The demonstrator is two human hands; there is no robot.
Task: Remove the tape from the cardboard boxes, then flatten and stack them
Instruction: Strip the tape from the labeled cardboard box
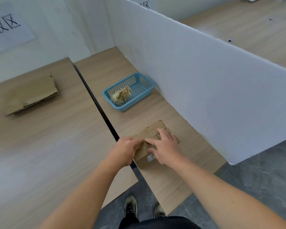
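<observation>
We spread our right hand (165, 147) on the cardboard box (143, 161); our left hand (124, 150) curled its fingers (136, 146) at the tape (145, 146) between them, grip unclear.

Single head cam, wide-angle, up over the table's (172, 180) near edge, looking fwd and down. Left hand (124, 150), right hand (165, 149) and box (143, 160) close under the lens; far edge and partition (205, 80) further off.

Two wood-grain tables stand side by side across a dark gap, the left table (48, 146) bearing flattened cardboard (31, 95), the right table (172, 179) a blue basket (139, 98) and, nearer, a cardboard box (143, 160).
</observation>
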